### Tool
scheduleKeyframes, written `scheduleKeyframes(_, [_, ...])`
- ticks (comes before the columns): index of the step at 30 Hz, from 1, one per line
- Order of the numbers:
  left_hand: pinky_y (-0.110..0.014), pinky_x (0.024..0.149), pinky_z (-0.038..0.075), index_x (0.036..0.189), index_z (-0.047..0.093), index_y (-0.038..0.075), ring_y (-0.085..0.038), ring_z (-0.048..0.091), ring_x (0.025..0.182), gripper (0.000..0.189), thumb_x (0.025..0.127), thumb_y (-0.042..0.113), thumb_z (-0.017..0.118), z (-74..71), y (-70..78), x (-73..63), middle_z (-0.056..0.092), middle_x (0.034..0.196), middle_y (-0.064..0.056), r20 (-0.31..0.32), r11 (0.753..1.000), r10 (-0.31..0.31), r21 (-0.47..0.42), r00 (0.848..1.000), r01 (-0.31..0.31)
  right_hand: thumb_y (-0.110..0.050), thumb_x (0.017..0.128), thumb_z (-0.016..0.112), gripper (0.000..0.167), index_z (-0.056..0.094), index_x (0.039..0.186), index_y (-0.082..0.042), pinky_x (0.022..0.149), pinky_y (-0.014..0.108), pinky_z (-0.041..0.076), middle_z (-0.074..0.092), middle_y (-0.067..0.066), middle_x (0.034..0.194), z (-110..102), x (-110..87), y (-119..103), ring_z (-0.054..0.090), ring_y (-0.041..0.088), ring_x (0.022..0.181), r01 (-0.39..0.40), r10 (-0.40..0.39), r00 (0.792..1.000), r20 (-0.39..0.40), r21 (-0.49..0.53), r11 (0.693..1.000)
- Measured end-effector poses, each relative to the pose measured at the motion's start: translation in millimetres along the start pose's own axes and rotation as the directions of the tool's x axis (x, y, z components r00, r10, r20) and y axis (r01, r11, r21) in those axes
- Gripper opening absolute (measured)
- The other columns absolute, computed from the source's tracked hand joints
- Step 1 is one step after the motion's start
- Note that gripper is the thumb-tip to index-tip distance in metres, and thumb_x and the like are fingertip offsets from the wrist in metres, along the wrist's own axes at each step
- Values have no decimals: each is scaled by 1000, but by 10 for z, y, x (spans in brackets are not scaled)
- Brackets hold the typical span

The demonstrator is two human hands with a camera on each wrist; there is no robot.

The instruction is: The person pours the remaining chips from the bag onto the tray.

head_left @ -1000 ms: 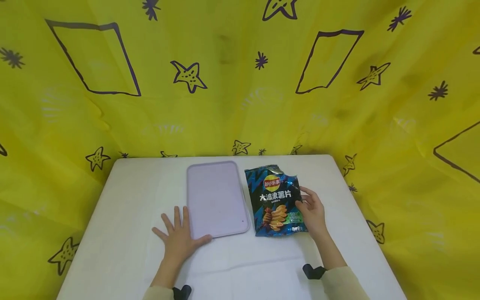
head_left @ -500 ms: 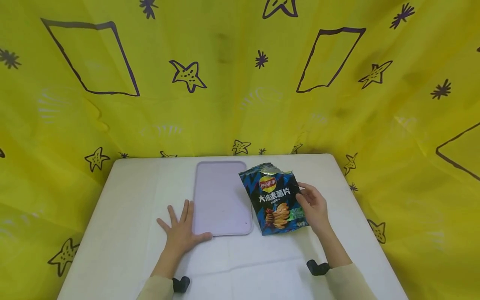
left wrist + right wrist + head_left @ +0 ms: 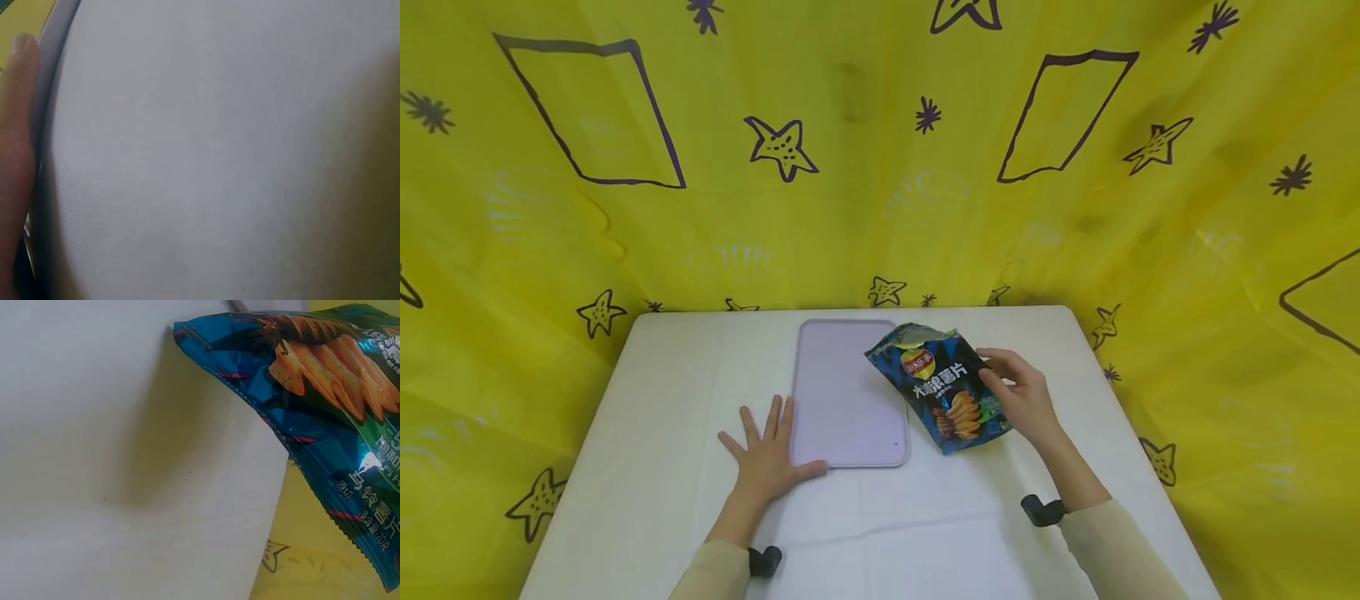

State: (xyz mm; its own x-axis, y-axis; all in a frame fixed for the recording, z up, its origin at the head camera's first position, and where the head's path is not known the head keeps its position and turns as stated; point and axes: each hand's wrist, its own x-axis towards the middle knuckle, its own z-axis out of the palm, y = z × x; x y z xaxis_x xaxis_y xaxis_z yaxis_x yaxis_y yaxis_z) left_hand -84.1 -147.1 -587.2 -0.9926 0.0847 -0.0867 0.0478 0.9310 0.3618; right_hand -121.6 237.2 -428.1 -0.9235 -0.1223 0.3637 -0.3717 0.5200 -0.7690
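Note:
A blue and black bag of potato chips (image 3: 951,396), torn open along its top, leans to the left beside a flat lavender tray (image 3: 842,400). My right hand (image 3: 1018,396) pinches the bag's right edge between thumb and fingers. The bag's torn mouth overlaps the tray's right side in the head view. In the right wrist view the bag's lower part (image 3: 312,381) hangs over the white table, casting a shadow below. My left hand (image 3: 767,467) lies spread flat at the tray's lower left corner, with its thumb (image 3: 19,87) along the tray's near edge. The bag's contents are hidden.
The white table (image 3: 700,375) runs back to a yellow curtain (image 3: 850,233) with drawn stars, which also hangs at both sides. A black wrist strap piece (image 3: 765,562) sits by the left sleeve, another (image 3: 1042,510) by the right.
The tray has shifted right and straightened, my left hand moving with it. My right hand has lifted the chip bag and tipped its torn top leftward over the tray.

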Motion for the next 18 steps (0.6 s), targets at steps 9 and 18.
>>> scheduleKeyframes(9, [-84,96,-15,161,17,15,-67,-11,139,130,64,88,63,-4,49,-8,9,168,-14,-39,1000,-19,7,999,19,4,92,66,30,68,121,-5,67,27,59,72,15,114,117,231,207,71,30,89,130,-128,988,83,-18,991])
scheduleKeyframes(18, [-83,99,-15,161,17,15,-69,-16,137,130,64,89,62,51,124,-24,7,167,-18,-37,998,-59,4,998,59,-5,95,66,28,70,122,-13,72,36,60,74,6,113,156,401,96,72,20,89,201,-192,969,155,-43,979])
